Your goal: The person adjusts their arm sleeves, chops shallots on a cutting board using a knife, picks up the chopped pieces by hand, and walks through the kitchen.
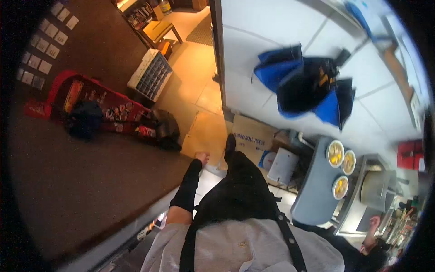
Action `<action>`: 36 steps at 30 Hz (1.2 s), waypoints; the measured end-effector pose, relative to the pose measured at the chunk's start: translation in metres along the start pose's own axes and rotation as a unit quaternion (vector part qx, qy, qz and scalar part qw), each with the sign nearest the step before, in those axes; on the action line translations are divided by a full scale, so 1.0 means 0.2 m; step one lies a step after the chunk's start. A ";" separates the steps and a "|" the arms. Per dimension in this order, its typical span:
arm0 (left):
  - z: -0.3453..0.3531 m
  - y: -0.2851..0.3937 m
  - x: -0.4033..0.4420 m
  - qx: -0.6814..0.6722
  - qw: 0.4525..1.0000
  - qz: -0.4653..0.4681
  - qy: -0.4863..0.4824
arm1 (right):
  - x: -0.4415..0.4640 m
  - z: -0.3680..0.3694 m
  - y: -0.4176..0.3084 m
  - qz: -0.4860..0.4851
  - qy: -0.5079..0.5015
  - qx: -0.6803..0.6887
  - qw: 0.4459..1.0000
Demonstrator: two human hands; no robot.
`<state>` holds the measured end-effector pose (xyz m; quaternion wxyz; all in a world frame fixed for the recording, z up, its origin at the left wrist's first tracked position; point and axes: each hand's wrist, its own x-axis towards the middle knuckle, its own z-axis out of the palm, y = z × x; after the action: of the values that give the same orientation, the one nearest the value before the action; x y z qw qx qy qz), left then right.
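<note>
My left hand (202, 157) hangs low beside my left leg, its fingers curled in and nothing visible in them. A black sleeve covers that forearm. To my right is a grey tray (312, 195) with three white bowls of food on it, a far bowl (335, 153), a side bowl (348, 162) and a near bowl (340, 187). Yellow pieces show in the bowls. My right hand is not visible; whether it supports the tray from below is hidden.
A brown counter or partition (104, 190) runs along my left. Flattened cardboard (251, 131) lies on the floor ahead. A blue and black bag (308, 86) hangs on the white wall. A large pot (377, 189) and a co-worker's hand (374, 222) are at right.
</note>
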<state>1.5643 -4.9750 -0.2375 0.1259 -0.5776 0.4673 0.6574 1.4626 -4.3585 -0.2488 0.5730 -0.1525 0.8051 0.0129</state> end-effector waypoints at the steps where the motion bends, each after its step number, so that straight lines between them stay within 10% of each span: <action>1: -0.04 0.05 0.06 0.048 0.999 0.004 0.015 | 0.07 -0.10 -0.10 -0.008 0.008 0.008 1.000; 8: -0.55 0.35 0.48 0.222 0.965 0.006 0.141 | 0.77 -1.13 -0.95 -0.098 0.127 0.032 0.986; 13: -0.48 0.92 0.34 -0.054 0.982 -0.062 0.169 | 1.02 -1.68 -1.55 -0.287 0.223 0.297 0.883; 14: -0.46 1.00 0.37 -0.047 0.981 -0.054 0.178 | 1.08 -1.72 -1.61 -0.357 0.301 0.093 0.879; 19: -0.49 1.25 0.95 -0.076 0.988 0.135 0.001 | 0.93 -1.80 -1.86 -0.187 0.191 0.154 0.951; 23: -0.43 1.60 1.23 0.100 0.980 0.144 0.094 | 1.04 -1.56 -1.50 -0.093 0.229 0.104 0.963; 24: -0.43 1.69 1.33 0.339 0.933 0.100 0.060 | 0.94 -1.53 -1.47 -0.041 0.213 0.114 0.970; 28: -0.49 1.72 1.65 0.452 0.844 0.289 -0.006 | 0.62 -1.28 -1.49 0.084 0.149 0.143 0.975; 30: -0.53 1.78 1.73 0.523 0.791 0.318 -0.004 | 0.50 -1.14 -1.61 0.107 0.125 0.166 0.972; 31: -0.56 1.96 1.51 0.330 0.938 0.102 -0.030 | 0.46 -1.09 -1.70 0.110 0.115 0.185 0.970; 36: -0.70 2.07 1.86 0.504 0.819 0.250 -0.112 | 0.45 -0.95 -2.22 0.083 0.095 0.330 0.936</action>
<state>1.2494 -5.4410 -0.3550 0.2823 -0.2191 0.8443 0.3993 1.3771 -4.8392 -0.1985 0.5088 0.1118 0.8247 -0.2203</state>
